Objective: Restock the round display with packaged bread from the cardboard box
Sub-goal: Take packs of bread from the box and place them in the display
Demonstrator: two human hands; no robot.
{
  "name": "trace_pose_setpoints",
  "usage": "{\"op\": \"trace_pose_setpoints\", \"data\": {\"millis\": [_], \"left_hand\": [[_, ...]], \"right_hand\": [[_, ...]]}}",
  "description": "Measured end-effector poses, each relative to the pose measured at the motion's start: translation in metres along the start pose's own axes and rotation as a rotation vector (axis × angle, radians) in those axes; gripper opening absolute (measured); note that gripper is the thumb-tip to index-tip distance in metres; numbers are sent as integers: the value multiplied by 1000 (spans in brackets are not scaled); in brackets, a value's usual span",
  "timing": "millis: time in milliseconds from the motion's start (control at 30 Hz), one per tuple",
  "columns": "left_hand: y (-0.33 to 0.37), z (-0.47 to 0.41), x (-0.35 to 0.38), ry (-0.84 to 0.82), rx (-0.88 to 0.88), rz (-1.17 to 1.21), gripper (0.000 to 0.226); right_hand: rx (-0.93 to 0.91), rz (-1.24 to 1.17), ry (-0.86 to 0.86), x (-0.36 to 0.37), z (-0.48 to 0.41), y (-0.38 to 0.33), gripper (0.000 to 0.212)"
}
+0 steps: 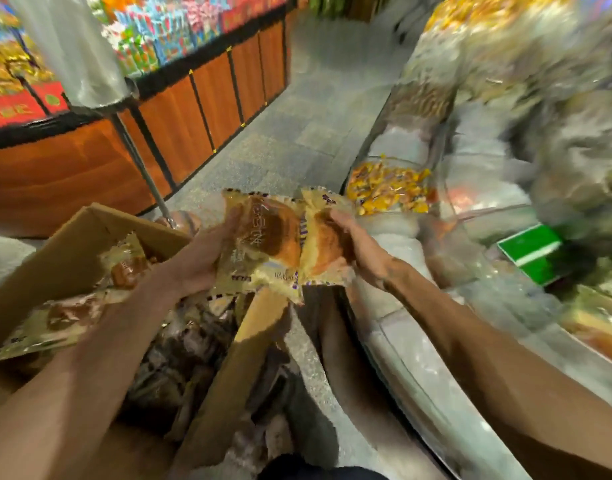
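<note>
Two clear packets of golden-brown bread are held side by side in mid-air above the box's right flap. My left hand (202, 256) grips the left packet (266, 237) from its left side. My right hand (363, 251) grips the right packet (323, 237) from its right side. The open cardboard box (69, 251) lies at lower left, with several more bread packets (65, 317) inside. The round display (498, 299) curves along the right; its clear tiers look blurred, and bread shows in one bay at the far right edge.
A wooden-panelled candy stand (180, 123) fills the upper left. A metal pole (142, 168) with a plastic-bag roll stands before it. Grey tiled floor (297, 133) runs between stand and display. Yellow wrapped sweets (387, 188) and a green sign (533, 252) sit in the display.
</note>
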State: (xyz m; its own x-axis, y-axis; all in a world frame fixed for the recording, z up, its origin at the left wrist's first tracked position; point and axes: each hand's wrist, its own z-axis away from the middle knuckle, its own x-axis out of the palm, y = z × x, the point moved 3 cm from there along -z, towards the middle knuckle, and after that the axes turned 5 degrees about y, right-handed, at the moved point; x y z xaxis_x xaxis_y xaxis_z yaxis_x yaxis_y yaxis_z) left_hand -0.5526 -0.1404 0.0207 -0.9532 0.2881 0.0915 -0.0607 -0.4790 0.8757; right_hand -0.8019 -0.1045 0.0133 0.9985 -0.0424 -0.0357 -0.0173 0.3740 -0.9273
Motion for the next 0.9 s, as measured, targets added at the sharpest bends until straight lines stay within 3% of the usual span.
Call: {"op": "trace_pose_setpoints", "data": {"millis": [67, 167, 233, 300, 433, 567, 600, 700, 733, 800, 900], "left_hand": [[-5, -1, 59, -166, -25, 1, 61], [2, 11, 156, -186, 11, -219, 61], [1, 21, 213, -126, 34, -328, 99], [-5, 32, 262, -251, 72, -425, 133], [-21, 43, 336, -530, 28, -486, 119], [-45, 34, 386, -539, -38, -477, 133], [-50, 30, 396, -549, -38, -462, 127], [-56, 29, 422, -611, -30, -436, 105], [-59, 23, 429, -643, -23, -424, 100], [-60, 14, 441, -691, -38, -408, 91], [-58, -15, 451, -692, -53, -406, 105]], "right_hand": [[-19, -180, 59, -49, 42, 4, 43], [-15, -237, 203, -119, 106, 27, 50], [17, -243, 283, -158, 144, 46, 52], [20, -243, 372, -192, 181, 60, 45], [-3, -282, 650, -247, 241, 93, 86], [-37, -403, 826, -268, 278, 125, 70], [-28, -436, 857, -270, 285, 132, 69], [-49, -495, 917, -278, 294, 150, 31], [-37, -522, 915, -280, 294, 153, 28], [-18, -541, 899, -287, 287, 153, 42], [12, -575, 927, -301, 270, 154, 58]]}}
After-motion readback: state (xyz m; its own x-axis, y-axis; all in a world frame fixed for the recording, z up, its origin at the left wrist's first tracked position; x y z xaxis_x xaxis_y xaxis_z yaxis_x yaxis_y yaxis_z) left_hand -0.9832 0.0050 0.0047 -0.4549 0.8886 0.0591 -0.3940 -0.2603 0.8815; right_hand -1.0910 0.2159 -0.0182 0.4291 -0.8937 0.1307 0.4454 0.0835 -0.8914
